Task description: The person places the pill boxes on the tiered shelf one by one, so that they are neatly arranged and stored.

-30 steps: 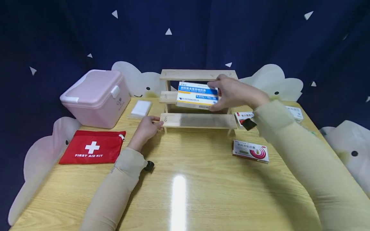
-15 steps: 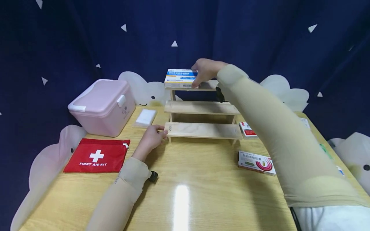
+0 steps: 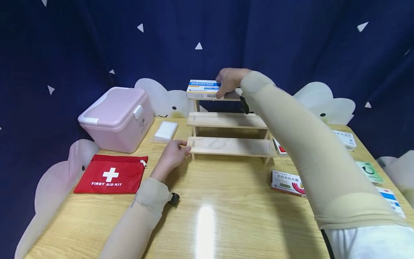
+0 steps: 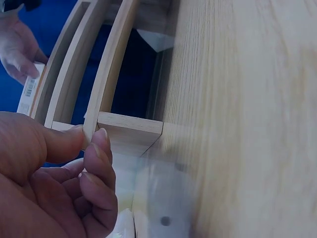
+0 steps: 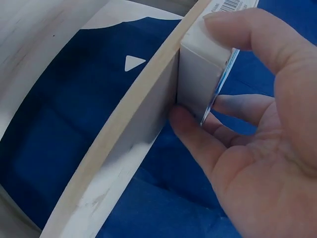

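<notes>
A three-tier wooden shelf rack [image 3: 231, 145] stands at the back of the table. My left hand [image 3: 173, 155] pinches the left end of its lowest board between thumb and fingertips, as the left wrist view [image 4: 64, 173] also shows. At the left end of the top board, my right hand [image 3: 230, 81] grips a white medicine box [image 3: 203, 89] with blue and yellow bands by its right end. In the right wrist view, the box [image 5: 200, 74] lies against the top board [image 5: 114, 139], thumb on its front face and fingers behind and at its end.
Left of the rack are a pink lidded case [image 3: 118, 118], a red first aid pouch [image 3: 111, 174] and a white packet [image 3: 166, 131]. To the right lie a capsule box [image 3: 288, 182], a white box [image 3: 345, 139], a green box [image 3: 369, 171] and a blue-and-white box [image 3: 391, 201], partly behind the right sleeve.
My right hand has carried the medicine box up and leftward from in front of the middle board to the top board. The left hand keeps its hold on the lowest board.
</notes>
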A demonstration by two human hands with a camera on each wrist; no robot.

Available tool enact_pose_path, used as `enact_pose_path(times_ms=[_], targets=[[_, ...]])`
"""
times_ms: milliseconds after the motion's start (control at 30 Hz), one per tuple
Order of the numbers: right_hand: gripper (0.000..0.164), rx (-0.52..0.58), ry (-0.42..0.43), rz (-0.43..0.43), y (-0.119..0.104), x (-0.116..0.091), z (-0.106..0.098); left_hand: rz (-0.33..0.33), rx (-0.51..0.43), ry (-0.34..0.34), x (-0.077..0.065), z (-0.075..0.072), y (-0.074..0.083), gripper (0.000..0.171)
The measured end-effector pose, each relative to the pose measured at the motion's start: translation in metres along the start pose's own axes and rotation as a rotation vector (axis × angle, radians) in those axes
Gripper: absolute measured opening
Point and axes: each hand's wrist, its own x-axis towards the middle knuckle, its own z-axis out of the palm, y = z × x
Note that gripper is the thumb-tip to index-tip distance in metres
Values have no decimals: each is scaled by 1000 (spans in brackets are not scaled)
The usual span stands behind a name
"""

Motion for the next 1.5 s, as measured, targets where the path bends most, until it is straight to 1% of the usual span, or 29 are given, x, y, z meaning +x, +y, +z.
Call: enact_pose_path(times_ms=[67, 133, 200, 333, 367, 433, 500, 633, 733, 833, 900, 967, 1100, 1233, 1367, 1500], targets=[[63, -12, 1, -4, 0, 0, 0, -3, 4, 1, 0, 0, 1, 36], [63, -23, -10, 1, 0, -1, 0, -8, 6, -1, -1, 1, 1, 36], [61, -30, -34, 27, 2, -3, 0, -13, -1, -10, 0, 3, 1, 36], [88, -34, -73, 78, 10, -19, -6, 5, -3, -33, 4, 6, 4, 37], [92, -30, -76, 84, 12, -25, -8, 7, -2, -35, 5, 6, 5, 37], [99, -24, -72, 82, 14, -40, -15, 13, 9, -34, 7, 3, 6, 38], [98, -29, -54, 74, 16, -57, -21, 11, 22, -28, 10, -1, 6, 38], [86, -76, 23, 24, 21, -98, -24, 5, 36, -34, 13, -10, 5, 39], [73, -99, 100, -47, 28, -134, -16, 4, 34, -44, 15, -16, 5, 40], [60, -111, 195, -153, 40, -169, 3, 11, 39, -44, 17, -20, 3, 41], [55, -113, 258, -205, 48, -189, 22, 12, 42, -39, 16, -24, 1, 41], [52, -101, 297, -224, 57, -206, 43, 13, 50, -35, 15, -28, -1, 42], [52, -49, 325, -174, 75, -236, 93, 1, 41, -36, 15, -31, -2, 42], [53, -8, 322, -122, 92, -258, 142, -9, 21, -37, 16, -32, -2, 42], [57, 60, 295, -75, 106, -269, 182, -5, 16, -38, 16, -30, -2, 42], [65, 132, 249, -22, 116, -272, 210, -2, 21, -41, 14, -28, -1, 41]])
